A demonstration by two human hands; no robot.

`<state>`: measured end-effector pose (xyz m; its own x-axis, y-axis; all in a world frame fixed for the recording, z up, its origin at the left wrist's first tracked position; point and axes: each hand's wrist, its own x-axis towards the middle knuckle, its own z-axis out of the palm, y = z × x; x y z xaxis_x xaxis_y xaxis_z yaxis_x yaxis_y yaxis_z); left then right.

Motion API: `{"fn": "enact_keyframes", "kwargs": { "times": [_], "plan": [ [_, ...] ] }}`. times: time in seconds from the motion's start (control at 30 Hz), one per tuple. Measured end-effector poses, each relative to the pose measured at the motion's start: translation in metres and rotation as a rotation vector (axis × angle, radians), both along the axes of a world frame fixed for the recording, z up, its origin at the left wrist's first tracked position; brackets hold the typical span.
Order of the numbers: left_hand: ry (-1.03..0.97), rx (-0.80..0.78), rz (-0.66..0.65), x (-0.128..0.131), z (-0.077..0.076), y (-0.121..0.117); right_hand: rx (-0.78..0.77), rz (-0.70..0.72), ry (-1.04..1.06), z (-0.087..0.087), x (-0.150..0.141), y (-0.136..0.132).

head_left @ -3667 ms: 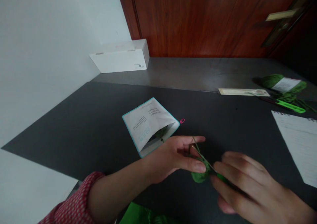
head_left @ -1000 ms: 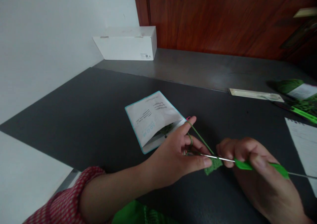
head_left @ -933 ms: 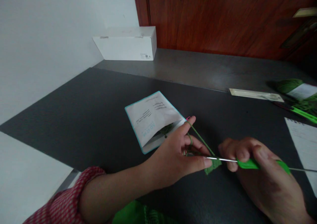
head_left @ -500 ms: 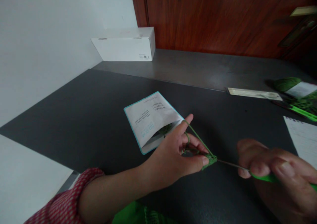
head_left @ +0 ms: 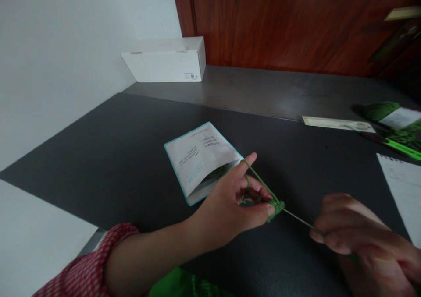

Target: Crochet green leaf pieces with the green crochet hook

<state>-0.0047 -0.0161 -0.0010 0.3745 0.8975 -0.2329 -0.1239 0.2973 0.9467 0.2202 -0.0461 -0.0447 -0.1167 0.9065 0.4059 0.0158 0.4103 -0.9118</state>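
one left hand (head_left: 230, 207) pinching yarnwork (head_left: 276, 208), right hand (head_left: 362, 238) — hook (head_left: 301, 220)

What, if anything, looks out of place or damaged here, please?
Nothing looks spilled or damaged. Mildly untidy: the white pouch gapes open with green contents showing, and yarn strands lie loosely heaped by the banded ball.

The left hand (head_left: 230, 205) pinches a green knitted piece (head_left: 277, 210), a strand (head_left: 261, 181) running from it to one raised finger. The right hand (head_left: 362, 235) holds a hook (head_left: 301, 220) meeting the piece. An open pouch (head_left: 197, 157) lies mid-table (head_left: 115, 157), a notepad (head_left: 403, 183) toward the right edge, a box (head_left: 164, 67) beyond the far left corner.
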Motion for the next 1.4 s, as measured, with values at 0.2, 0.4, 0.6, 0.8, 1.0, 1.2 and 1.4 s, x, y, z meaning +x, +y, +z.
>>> {"fn": "enact_keyframes", "kwargs": {
  "times": [0.2,0.4,0.6,0.8,1.0,1.2,1.4],
  "plan": [
    [-0.028,-0.06,0.009,0.0,0.003,0.002,0.332,-0.005,-0.213,0.004,-0.005,0.0],
    [-0.081,-0.134,0.014,-0.001,0.004,0.003,0.267,-0.02,-0.16,0.008,-0.012,-0.004],
    [-0.065,-0.062,0.02,-0.001,0.003,0.002,0.082,-0.085,0.075,0.012,-0.025,-0.003],
    [-0.014,0.042,0.03,0.001,0.0,0.001,0.109,-0.073,0.076,0.011,-0.025,-0.004],
    [0.018,0.151,0.067,0.002,-0.005,0.002,0.146,-0.063,-0.003,0.013,-0.021,0.0],
    [0.004,0.177,0.089,0.003,-0.007,0.002,0.28,-0.034,-0.05,0.011,-0.018,0.005],
    [0.01,0.131,0.104,0.004,-0.006,0.001,0.344,-0.056,-0.122,0.009,-0.022,0.001]
  ]
}}
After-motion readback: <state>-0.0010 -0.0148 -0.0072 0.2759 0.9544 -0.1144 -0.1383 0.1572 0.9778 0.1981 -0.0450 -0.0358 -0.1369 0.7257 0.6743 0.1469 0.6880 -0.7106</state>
